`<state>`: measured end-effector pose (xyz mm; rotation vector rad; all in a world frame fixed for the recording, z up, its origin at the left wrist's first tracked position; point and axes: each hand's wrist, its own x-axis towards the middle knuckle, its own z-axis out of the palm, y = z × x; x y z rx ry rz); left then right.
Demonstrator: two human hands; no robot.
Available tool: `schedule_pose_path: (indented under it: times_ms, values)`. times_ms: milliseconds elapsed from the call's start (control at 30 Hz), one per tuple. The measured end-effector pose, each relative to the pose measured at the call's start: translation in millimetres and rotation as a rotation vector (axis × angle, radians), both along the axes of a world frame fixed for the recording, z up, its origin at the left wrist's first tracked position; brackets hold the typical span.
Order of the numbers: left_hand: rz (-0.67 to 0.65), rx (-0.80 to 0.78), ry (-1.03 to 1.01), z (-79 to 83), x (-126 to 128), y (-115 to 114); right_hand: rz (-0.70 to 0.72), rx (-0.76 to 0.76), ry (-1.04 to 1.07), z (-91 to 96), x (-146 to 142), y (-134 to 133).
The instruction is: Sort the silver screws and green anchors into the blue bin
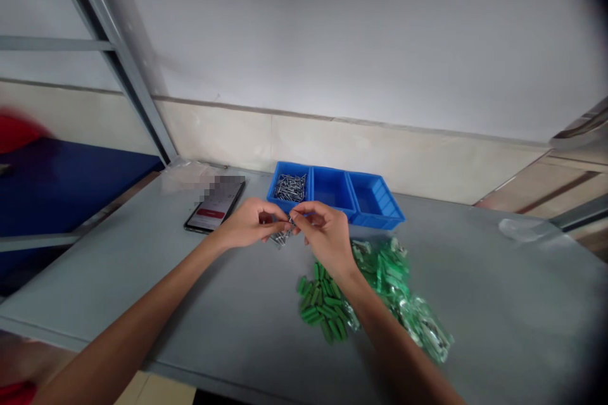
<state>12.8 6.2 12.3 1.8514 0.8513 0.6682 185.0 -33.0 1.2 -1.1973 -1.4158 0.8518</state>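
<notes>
My left hand (249, 223) and my right hand (330, 234) meet in front of the blue bins, thumbs and forefingers pinched together on small metal screws (291, 220). The fingers partly cover them, so how many each hand grips is hard to see. Below the fingertips lies a small pile of loose screws (280, 238) on the table. Just behind stands a joined row of blue bins; the left bin (272, 193) holds many more screws (291, 187). Green plastic wall plugs (325, 304) lie heaped under my right wrist.
Clear bags with green and metal pieces (394, 275) lie right of my right forearm. A phone (216, 205) lies left of my left hand, near crumpled clear plastic (187, 174). The grey table (228, 323) meets a wall behind; a metal frame (128, 69) rises at left.
</notes>
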Motion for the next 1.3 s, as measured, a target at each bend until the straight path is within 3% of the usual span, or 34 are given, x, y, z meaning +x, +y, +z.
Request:
schedule_pose_path:
  times_ms: [433,600,967,1300]
  values:
    - [0.157,0.161,-0.094,2.2,4,-2,0.026,0.013,0.181,2.2,0,1]
    - [0.192,0.228,-0.036,3.6,4,-3,0.074,0.008,0.188,3.8,-4,-2]
    - [0.168,0.255,0.029,7.8,6,-9,0.071,-0.002,0.212,5.7,-7,-5]
    - [0.11,0.145,-0.044,6.6,5,-7,0.07,0.014,0.199,4.7,-4,-3]
